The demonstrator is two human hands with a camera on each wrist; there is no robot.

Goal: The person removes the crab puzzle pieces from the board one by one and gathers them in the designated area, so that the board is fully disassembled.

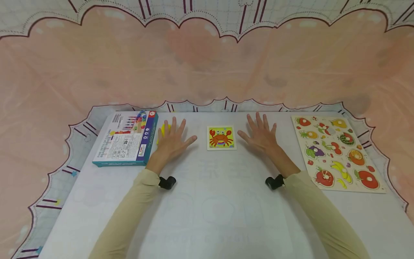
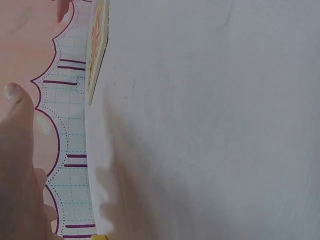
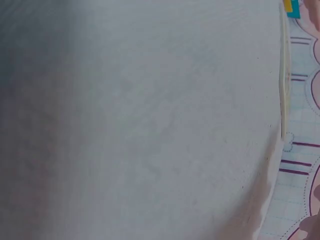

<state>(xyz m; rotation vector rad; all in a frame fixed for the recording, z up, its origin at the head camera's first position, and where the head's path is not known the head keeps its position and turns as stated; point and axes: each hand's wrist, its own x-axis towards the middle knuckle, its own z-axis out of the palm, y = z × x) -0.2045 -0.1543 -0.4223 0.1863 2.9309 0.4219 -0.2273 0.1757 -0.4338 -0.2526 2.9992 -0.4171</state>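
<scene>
Fingers spread, my left hand [image 1: 173,142] is held over the white table between a flat box and a small square crab picture board [image 1: 221,137]. A yellow object [image 1: 163,130] shows behind its fingers, mostly hidden. My right hand [image 1: 261,136], also spread and holding nothing, is on the other side of the crab board. The board lies flat, with a red crab on a yellow-green ground and a pale frame. The left wrist view catches my left thumb [image 2: 17,115] and the board's edge [image 2: 98,50]; in the right wrist view the board [image 3: 284,80] appears edge-on.
On the left lies the box [image 1: 126,138], printed white with blue and teal sides. A fruit puzzle board [image 1: 337,154] lies on the right, partly beside my right sleeve. Patterned cloth [image 1: 207,68] rises behind the white table [image 1: 220,208].
</scene>
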